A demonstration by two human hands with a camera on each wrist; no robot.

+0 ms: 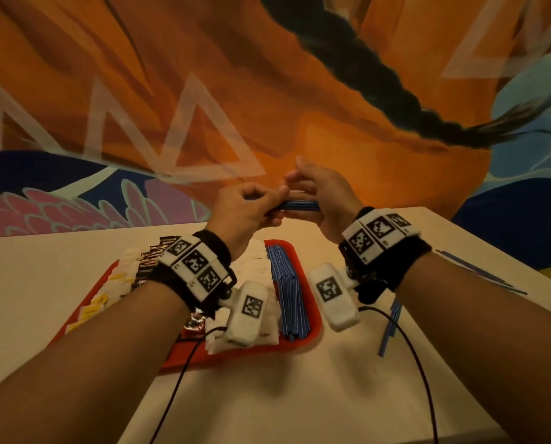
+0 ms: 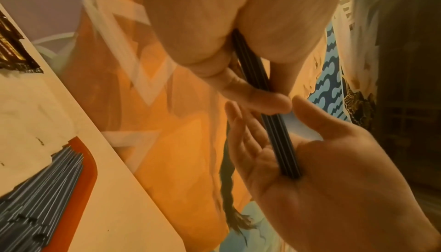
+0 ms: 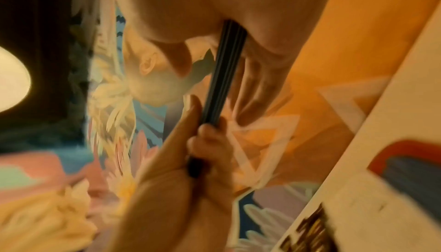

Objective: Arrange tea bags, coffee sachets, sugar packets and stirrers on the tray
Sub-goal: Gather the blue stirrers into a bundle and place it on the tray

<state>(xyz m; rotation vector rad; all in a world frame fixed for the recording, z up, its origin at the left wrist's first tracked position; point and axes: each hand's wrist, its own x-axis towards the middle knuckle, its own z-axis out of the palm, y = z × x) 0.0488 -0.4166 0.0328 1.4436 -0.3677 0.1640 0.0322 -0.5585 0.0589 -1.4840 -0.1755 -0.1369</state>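
Bundle of blue stirrers (image 1: pixel 299 205) held level above the red tray (image 1: pixel 309 299), more stirrers (image 1: pixel 288 296), white packets (image 1: pixel 255 261), dark sachets (image 1: pixel 152 254) lying in it

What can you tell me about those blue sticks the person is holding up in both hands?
The bundle of stirrers is a few thin, straight blue sticks with pale stripes, pressed side by side. It lies roughly level in the air above the red tray's far end. The left hand grips one end; the right hand cups the other.

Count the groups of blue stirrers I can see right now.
4: a bundle held between left hand and right hand; a stack on the red tray; loose ones near the right wrist; more farther right. Arms may hide others.
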